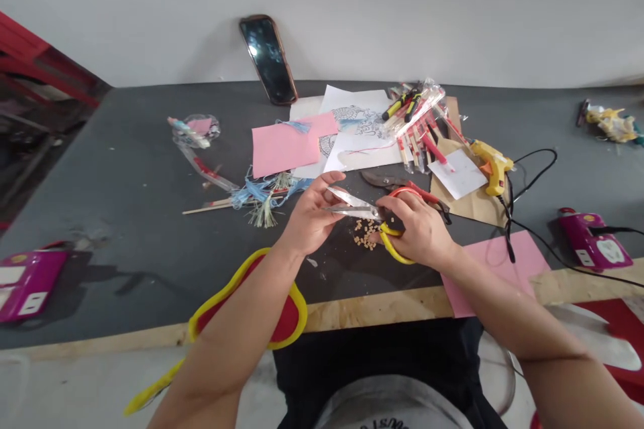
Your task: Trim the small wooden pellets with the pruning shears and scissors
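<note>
Left hand at scissor blades, right hand around yellow handles

1. White wall across the top of the frame.
2. Dark grey workbench with a plywood front edge through the middle.
3. Red rack at upper left.
4. Pale floor at lower left.

The scissors have yellow handles and silver blades. A pink paper sheet lies on the dark grey surface, near a white sheet printed with a dark line pattern, perhaps a mandala. The tassels look pale blue; the glue gun is yellow.
</note>
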{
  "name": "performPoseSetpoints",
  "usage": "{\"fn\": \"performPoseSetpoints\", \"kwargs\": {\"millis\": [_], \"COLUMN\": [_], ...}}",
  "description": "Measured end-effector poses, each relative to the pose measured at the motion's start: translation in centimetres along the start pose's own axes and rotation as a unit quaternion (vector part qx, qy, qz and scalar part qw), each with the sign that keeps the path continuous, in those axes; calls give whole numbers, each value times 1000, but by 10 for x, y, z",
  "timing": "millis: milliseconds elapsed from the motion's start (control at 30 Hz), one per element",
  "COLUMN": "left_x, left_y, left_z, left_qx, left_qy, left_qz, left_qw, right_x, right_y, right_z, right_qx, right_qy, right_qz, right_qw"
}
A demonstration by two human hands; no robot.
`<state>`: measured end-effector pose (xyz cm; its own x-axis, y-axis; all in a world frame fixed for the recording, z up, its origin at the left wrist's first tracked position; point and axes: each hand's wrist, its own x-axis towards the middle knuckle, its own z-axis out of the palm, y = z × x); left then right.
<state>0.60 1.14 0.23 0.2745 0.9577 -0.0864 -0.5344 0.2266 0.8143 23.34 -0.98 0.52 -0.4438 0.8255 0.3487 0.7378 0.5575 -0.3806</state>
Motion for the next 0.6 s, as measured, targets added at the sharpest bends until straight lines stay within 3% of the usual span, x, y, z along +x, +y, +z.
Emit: {"fn": "performPoseSetpoints", "kwargs": {"millis": [600], "left_x": [-3], "left_y": [-2], "left_z": [3], "left_qx": [44], "left_qy": [49], "left_qz": [24], "left_qw": [998], "right_x": [-5], "right_y": [-2], "right_z": [4], "right_qx": [-65], "right_qy": [37], "right_qz": [-44], "right_qw": [996]}}
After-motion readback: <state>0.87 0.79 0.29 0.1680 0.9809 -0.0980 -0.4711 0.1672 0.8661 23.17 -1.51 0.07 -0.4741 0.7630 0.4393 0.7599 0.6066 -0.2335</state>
